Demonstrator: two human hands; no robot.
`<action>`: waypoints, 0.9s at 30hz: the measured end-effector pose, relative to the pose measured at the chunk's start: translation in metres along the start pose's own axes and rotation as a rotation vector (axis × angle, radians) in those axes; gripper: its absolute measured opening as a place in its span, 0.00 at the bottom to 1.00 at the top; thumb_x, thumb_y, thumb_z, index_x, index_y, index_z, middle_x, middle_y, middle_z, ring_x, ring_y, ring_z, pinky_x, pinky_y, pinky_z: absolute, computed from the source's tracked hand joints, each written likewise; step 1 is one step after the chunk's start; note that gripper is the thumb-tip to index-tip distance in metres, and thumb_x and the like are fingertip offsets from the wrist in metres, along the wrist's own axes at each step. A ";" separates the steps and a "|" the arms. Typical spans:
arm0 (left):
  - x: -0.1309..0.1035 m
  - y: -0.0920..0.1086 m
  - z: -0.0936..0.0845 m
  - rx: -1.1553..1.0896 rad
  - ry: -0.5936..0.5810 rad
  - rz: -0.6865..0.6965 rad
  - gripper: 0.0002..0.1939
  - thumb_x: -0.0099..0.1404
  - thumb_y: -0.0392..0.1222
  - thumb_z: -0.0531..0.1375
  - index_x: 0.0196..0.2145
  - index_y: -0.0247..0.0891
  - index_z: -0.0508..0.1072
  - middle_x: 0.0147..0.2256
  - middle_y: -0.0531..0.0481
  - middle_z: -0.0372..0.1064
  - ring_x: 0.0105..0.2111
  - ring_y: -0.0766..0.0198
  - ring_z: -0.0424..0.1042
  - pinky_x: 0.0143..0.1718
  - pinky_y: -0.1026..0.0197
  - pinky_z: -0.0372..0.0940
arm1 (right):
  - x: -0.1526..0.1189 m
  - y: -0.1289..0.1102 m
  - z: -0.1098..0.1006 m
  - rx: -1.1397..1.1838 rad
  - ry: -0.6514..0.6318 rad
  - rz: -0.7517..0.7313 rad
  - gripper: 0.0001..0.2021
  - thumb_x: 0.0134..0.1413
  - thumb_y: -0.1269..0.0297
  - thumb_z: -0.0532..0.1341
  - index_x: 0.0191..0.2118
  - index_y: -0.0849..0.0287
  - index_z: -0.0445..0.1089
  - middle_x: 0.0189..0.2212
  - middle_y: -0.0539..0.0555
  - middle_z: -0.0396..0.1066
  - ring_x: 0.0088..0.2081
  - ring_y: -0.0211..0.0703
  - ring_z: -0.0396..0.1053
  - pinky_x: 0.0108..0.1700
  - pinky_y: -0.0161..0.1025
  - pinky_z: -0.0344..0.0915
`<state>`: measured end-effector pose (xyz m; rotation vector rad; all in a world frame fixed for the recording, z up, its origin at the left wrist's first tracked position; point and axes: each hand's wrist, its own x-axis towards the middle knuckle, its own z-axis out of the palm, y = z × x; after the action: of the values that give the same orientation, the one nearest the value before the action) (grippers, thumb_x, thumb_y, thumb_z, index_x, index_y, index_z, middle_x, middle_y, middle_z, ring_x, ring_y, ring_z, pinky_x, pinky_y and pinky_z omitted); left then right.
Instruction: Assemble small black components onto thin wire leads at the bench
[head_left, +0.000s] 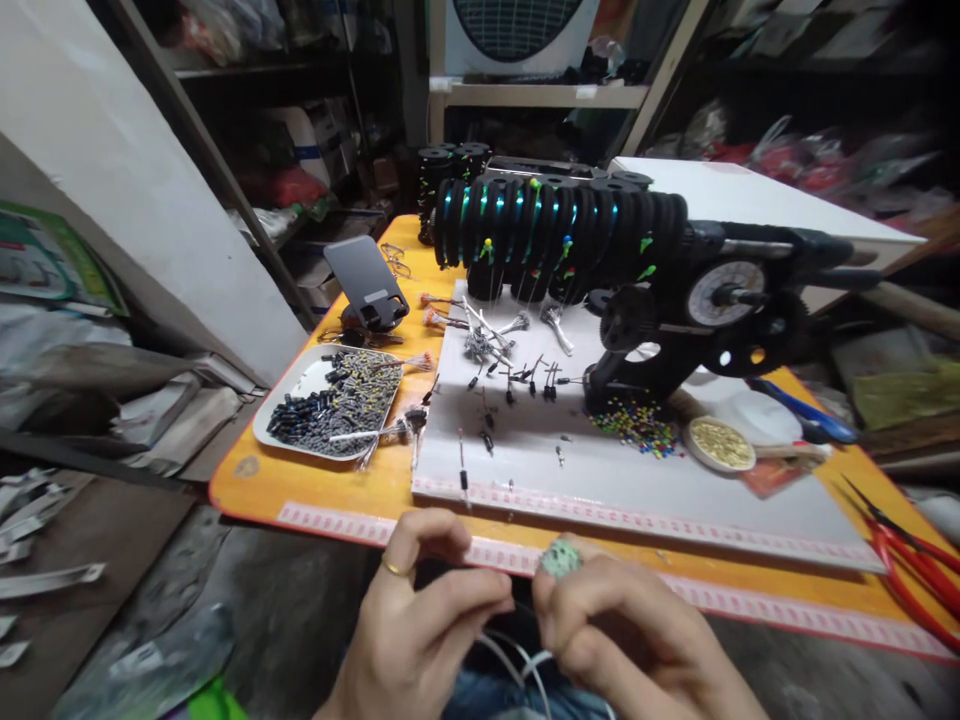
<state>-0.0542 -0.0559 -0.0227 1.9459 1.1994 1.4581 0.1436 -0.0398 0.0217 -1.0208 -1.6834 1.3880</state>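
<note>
My left hand (424, 625), with a ring on one finger, is closed in a pinch in front of the table's near edge; whatever its fingertips hold is too small to make out. Just right of it, my right hand (630, 620) is closed on a small green speckled lump (560, 559), which shows above the thumb and finger. The two hands are close but apart. White cords (536, 662) hang below and between them. Beyond the hands, small black-bodied parts with thin leads (463, 480) are scattered on a white board (525, 475).
A white tray (261, 425) of small grey and black parts stands left. Behind the board is a black winding device (555, 225) with bright threads. Coloured beads (637, 428), a dish of gold bits (720, 445) and red-handled pliers (904, 570) lie right. A phone stand (365, 280) stands back left.
</note>
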 end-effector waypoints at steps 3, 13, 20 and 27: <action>0.005 0.006 0.002 -0.171 0.014 -0.092 0.09 0.61 0.26 0.66 0.36 0.38 0.80 0.33 0.47 0.77 0.32 0.63 0.78 0.35 0.67 0.73 | 0.005 -0.002 0.006 0.032 0.018 0.090 0.08 0.62 0.56 0.63 0.34 0.51 0.74 0.29 0.49 0.73 0.31 0.38 0.71 0.35 0.31 0.68; 0.001 0.024 0.016 -0.688 0.268 -0.628 0.08 0.52 0.36 0.75 0.32 0.43 0.82 0.26 0.55 0.81 0.25 0.67 0.80 0.31 0.71 0.74 | 0.009 -0.006 0.017 0.351 0.161 0.298 0.16 0.54 0.51 0.69 0.33 0.55 0.65 0.26 0.46 0.66 0.24 0.32 0.60 0.24 0.28 0.57; 0.003 0.031 0.017 -0.744 0.304 -0.674 0.11 0.51 0.38 0.76 0.32 0.43 0.81 0.25 0.55 0.81 0.25 0.68 0.80 0.28 0.73 0.74 | 0.010 -0.004 0.021 0.383 0.157 0.289 0.16 0.55 0.52 0.69 0.33 0.56 0.65 0.26 0.46 0.67 0.25 0.31 0.61 0.25 0.28 0.57; 0.001 0.030 0.017 -0.704 0.292 -0.617 0.11 0.52 0.38 0.75 0.34 0.45 0.81 0.27 0.57 0.82 0.26 0.69 0.80 0.31 0.73 0.75 | 0.009 -0.003 0.020 0.358 0.140 0.257 0.14 0.57 0.53 0.68 0.34 0.55 0.66 0.28 0.46 0.68 0.29 0.34 0.64 0.31 0.30 0.62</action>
<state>-0.0269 -0.0685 -0.0061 0.8263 1.0580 1.5458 0.1211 -0.0406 0.0215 -1.1202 -1.1773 1.6671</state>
